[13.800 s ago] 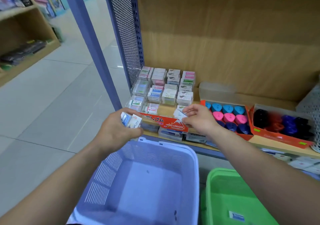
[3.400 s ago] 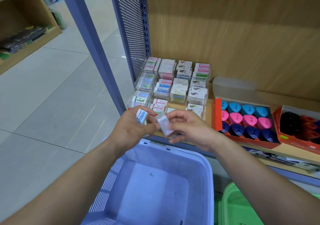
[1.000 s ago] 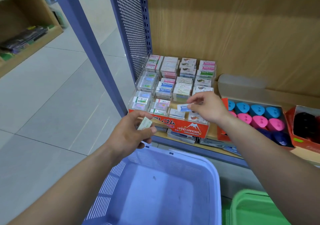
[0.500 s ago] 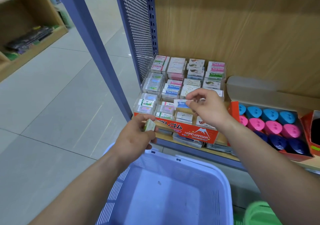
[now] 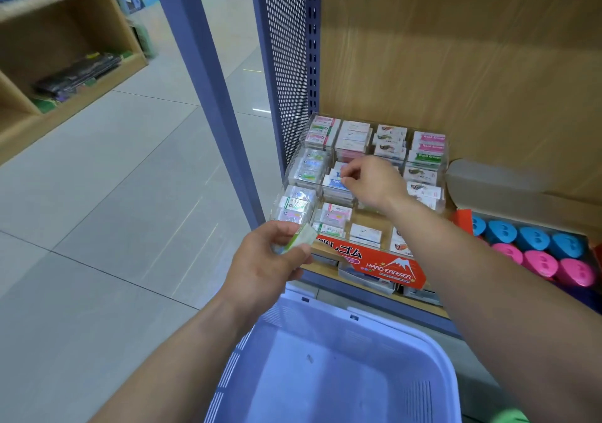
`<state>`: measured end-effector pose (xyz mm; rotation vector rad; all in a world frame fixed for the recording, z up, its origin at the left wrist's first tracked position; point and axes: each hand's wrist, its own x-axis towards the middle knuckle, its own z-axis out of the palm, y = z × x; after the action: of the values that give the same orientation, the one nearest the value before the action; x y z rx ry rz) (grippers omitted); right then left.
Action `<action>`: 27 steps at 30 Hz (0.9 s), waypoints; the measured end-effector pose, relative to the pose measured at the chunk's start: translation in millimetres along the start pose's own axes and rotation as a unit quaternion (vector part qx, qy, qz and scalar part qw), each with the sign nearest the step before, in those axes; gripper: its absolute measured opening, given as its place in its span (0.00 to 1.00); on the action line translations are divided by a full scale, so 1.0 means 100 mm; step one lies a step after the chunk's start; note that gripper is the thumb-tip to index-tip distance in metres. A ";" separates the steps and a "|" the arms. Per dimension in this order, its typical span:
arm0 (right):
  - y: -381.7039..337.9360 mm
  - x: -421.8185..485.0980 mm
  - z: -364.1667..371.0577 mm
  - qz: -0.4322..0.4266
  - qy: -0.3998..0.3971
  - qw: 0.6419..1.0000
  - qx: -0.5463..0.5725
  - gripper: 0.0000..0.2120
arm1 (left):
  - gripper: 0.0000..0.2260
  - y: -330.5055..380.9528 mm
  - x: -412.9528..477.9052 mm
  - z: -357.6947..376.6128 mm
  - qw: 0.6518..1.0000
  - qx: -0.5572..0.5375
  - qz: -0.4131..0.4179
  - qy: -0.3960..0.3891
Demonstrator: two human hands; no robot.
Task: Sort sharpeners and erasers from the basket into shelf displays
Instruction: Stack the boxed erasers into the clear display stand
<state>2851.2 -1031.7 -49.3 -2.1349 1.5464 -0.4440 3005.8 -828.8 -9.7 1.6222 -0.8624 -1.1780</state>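
A clear tiered eraser display [image 5: 371, 261] with an orange "Hard Eraser" front stands on the wooden shelf, its compartments filled with wrapped erasers. My right hand [image 5: 371, 183] reaches into the second row and pinches a blue-labelled eraser [image 5: 335, 181] at the stack there. My left hand [image 5: 270, 266] hovers in front of the display's lower left corner and grips a green-and-white eraser [image 5: 301, 238]. Below my arms sits the lavender basket [image 5: 436, 357], which looks bare inside.
An orange tray of blue and pink sharpeners [image 5: 534, 250] stands right of the display. A perforated blue side panel [image 5: 286, 64] and a blue post [image 5: 198, 74] border the shelf's left end. Tiled floor and another shelving unit [image 5: 58, 41] lie further left.
My right hand has carried the blue-labelled eraser up from the front row to the second-row stack. My left hand keeps its eraser, the other one it held earlier gone.
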 end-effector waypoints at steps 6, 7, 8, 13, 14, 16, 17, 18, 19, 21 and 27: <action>-0.13 -0.51 -0.24 -0.027 0.033 0.990 0.133 0.09 | 0.09 0.06 -0.01 0.01 1.000 0.009 0.011 0.000; -0.20 -0.66 -0.29 -0.029 -0.001 0.980 0.199 0.08 | 0.09 0.07 -0.01 0.01 1.000 0.003 0.011 0.003; -0.27 -0.80 -0.33 -0.027 -0.051 0.963 0.265 0.07 | 0.10 0.09 -0.02 0.03 1.000 -0.003 0.011 0.007; -0.44 -1.18 -0.41 -0.049 -0.174 0.918 0.354 0.09 | 0.11 0.17 -0.08 0.10 0.999 -0.001 0.039 -0.001; -0.44 -1.19 -0.41 -0.040 -0.169 0.912 0.373 0.08 | 0.11 0.18 -0.09 0.11 0.999 -0.004 0.046 -0.002; -0.40 -1.19 -0.43 -0.009 -0.160 0.892 0.424 0.08 | 0.13 0.21 -0.10 0.12 0.998 -0.010 0.059 0.001; -0.38 -1.19 -0.44 0.003 -0.158 0.884 0.440 0.08 | 0.14 0.22 -0.10 0.13 0.998 -0.013 0.064 0.001; -0.35 -1.20 -0.45 0.009 -0.158 0.880 0.448 0.08 | 0.14 0.23 -0.10 0.14 0.998 -0.013 0.068 0.000; -0.33 -1.22 -0.47 0.013 -0.159 0.880 0.448 0.08 | 0.15 0.23 -0.10 0.15 0.998 -0.011 0.070 -0.003; -0.27 -1.25 -0.51 0.013 -0.154 0.896 0.416 0.07 | 0.16 0.23 -0.10 0.18 0.998 -0.007 0.066 -0.010; -0.04 -1.34 -0.63 0.032 -0.143 0.918 0.368 0.09 | 0.15 0.20 -0.08 0.28 0.997 0.039 0.049 -0.042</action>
<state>2780.7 -914.6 7.0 -1.4766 1.0457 -0.5530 2976.3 -835.3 8.3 1.5822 -1.0419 -1.1637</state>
